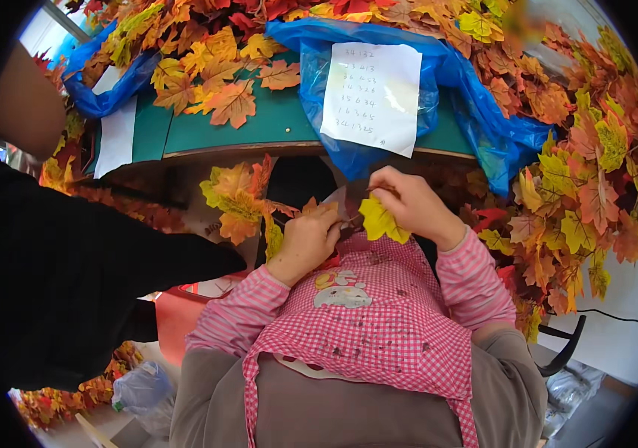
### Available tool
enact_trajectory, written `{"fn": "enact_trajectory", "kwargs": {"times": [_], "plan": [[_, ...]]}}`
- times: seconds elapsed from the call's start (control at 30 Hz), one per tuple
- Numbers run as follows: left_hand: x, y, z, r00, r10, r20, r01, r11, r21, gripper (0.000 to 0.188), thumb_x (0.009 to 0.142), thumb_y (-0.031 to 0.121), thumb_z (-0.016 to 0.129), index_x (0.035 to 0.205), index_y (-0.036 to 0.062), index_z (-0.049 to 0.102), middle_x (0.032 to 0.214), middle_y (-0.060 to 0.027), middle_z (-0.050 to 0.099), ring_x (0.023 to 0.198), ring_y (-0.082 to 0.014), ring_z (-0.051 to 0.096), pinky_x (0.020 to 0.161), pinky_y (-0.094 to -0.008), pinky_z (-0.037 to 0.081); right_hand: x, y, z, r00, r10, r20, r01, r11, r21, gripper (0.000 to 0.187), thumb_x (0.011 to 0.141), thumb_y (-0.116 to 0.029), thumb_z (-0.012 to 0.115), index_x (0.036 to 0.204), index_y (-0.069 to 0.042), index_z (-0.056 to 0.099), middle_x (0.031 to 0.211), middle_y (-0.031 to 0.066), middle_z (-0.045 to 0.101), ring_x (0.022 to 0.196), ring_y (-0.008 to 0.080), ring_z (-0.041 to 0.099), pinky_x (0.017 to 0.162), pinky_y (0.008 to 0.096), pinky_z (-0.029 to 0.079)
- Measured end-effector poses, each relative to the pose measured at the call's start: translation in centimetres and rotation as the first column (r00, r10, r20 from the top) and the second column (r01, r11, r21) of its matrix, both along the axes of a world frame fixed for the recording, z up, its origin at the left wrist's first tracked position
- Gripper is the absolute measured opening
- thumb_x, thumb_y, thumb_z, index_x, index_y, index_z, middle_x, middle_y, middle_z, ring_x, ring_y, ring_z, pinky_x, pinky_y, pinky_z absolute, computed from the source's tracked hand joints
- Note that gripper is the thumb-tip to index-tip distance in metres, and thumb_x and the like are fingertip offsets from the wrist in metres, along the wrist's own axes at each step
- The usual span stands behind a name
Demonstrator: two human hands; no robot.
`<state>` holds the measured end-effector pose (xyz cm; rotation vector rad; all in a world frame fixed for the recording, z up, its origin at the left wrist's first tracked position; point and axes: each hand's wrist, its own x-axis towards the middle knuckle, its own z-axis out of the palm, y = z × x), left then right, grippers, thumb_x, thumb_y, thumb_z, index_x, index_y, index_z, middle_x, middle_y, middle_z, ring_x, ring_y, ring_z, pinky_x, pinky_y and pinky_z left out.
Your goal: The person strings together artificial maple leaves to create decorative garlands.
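Observation:
Over my lap, my left hand is closed round the stem of an artificial maple leaf garland. Its orange, red and yellow leaves fan out to the left of that hand. My right hand pinches a single yellow artificial leaf near its stem, a short way to the right of the left hand. Dark stem shows between the two hands, but where it joins the leaf I cannot make out. A pink checked apron lies beneath both hands.
Ahead stands a green table heaped with autumn leaves. A blue plastic bag and a handwritten paper sheet hang over its edge. More garlands drape at right, above a black chair arm. A person's black sleeve is close on the left.

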<state>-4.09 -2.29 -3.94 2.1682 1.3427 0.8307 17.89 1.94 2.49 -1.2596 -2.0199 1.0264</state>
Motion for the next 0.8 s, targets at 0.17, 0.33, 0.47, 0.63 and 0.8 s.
{"fn": "enact_trajectory", "kwargs": {"times": [0.17, 0.33, 0.47, 0.63, 0.8], "plan": [[0.9, 0.9, 0.6, 0.944, 0.058, 0.324, -0.095, 0.991, 0.097, 0.013, 0.081, 0.002, 0.067, 0.094, -0.0001, 0.067, 0.081, -0.0145, 0.065, 0.069, -0.0266, 0.066, 0.062, -0.0325, 0.052, -2.2, -0.2, -2.8, 0.997, 0.000, -0.080, 0.010, 0.992, 0.129, 0.012, 0.090, -0.002, 0.057, 0.101, 0.002, 0.062, 0.093, 0.0113, 0.064, 0.086, 0.0193, 0.064, 0.078, 0.0286, 0.050], [1.1, 0.9, 0.5, 0.830, 0.182, 0.526, -0.131, 0.982, -0.133, 0.007, 0.087, 0.002, 0.065, 0.093, -0.0013, 0.067, 0.081, -0.0072, 0.065, 0.069, -0.0119, 0.063, 0.061, -0.0249, 0.050, -2.4, -0.7, -3.4, 0.939, -0.130, -0.318, 0.066, 0.976, -0.207, 0.014, 0.097, -0.008, 0.056, 0.105, 0.000, 0.064, 0.092, 0.0016, 0.066, 0.085, 0.0075, 0.063, 0.076, 0.0220, 0.052], [0.9, 0.8, -0.1, 0.811, 0.187, 0.555, -0.104, 0.978, -0.178, 0.008, 0.090, 0.000, 0.063, 0.097, -0.0022, 0.067, 0.084, -0.0022, 0.066, 0.073, -0.0051, 0.060, 0.063, -0.0205, 0.049, -2.8, -1.0, -3.2, 0.952, -0.115, -0.283, 0.058, 0.977, -0.204, 0.014, 0.098, -0.009, 0.057, 0.105, 0.000, 0.064, 0.092, 0.0014, 0.066, 0.084, 0.0072, 0.063, 0.075, 0.0220, 0.051], [1.1, 0.7, 0.0, 0.790, 0.192, 0.582, -0.082, 0.974, -0.209, 0.010, 0.090, 0.000, 0.062, 0.099, -0.0020, 0.067, 0.085, -0.0018, 0.066, 0.073, -0.0044, 0.060, 0.064, -0.0204, 0.049, -2.8, -1.0, -3.5, 0.940, -0.151, -0.305, 0.082, 0.971, -0.226, 0.014, 0.097, -0.010, 0.058, 0.104, 0.000, 0.064, 0.092, 0.0062, 0.068, 0.085, 0.0127, 0.066, 0.076, 0.0258, 0.053], [1.1, 0.7, -0.5, 0.808, 0.205, 0.553, -0.099, 0.971, -0.216, 0.010, 0.090, 0.000, 0.062, 0.099, -0.0018, 0.067, 0.084, -0.0019, 0.066, 0.073, -0.0049, 0.061, 0.065, -0.0207, 0.050, -3.2, -1.2, -3.6, 0.948, -0.141, -0.286, 0.076, 0.971, -0.226, 0.015, 0.097, -0.011, 0.057, 0.104, 0.000, 0.064, 0.092, 0.0062, 0.069, 0.085, 0.0125, 0.066, 0.076, 0.0254, 0.053]]}}
